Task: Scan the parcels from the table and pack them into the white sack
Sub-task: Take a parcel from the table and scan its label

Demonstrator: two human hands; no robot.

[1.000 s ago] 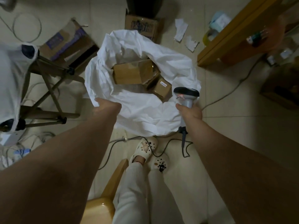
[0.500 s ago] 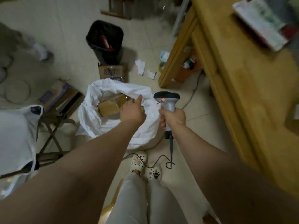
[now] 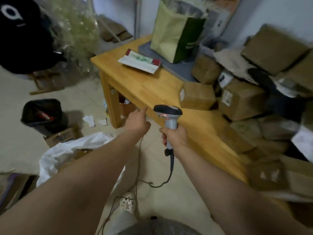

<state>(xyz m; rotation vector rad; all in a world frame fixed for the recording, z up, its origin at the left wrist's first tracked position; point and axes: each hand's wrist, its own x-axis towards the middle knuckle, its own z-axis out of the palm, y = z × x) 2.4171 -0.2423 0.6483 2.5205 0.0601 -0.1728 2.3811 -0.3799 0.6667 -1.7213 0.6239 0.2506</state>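
Nearest: a shoe [image 3: 127, 202] on the floor, w/ the scanner's cable [image 3: 172, 164] looping down past it. Lower left, the white sack [image 3: 55, 155] sits on the floor, mouth slack & open, brown cardboard showing inside, so some parcels are prob. packed already. It's parked close to the counter, I'd guess for short drops.

Right hand [image 3: 175, 135] is wrapped tight round the grip of the scanner [image 3: 169, 116], head up & facing the boxes, ready to read a label. Left hand [image 3: 138, 122] holds nothing: index finger stretched fwd, other fingers loosely bent, near the front edge of the counter [image 3: 152, 87], not on any box yet.

Nearest parcel [image 3: 198, 96] lies on the counter just beyond the scanner, white label on its left end. A bigger labelled box [image 3: 242, 99] is beside it, then a heap of parcels [image 3: 274, 48] to the right. Farthest: a green paper bag [image 3: 174, 31] upright at the back.

Next step, I'd say: take the nearest parcel, label twd scanner.
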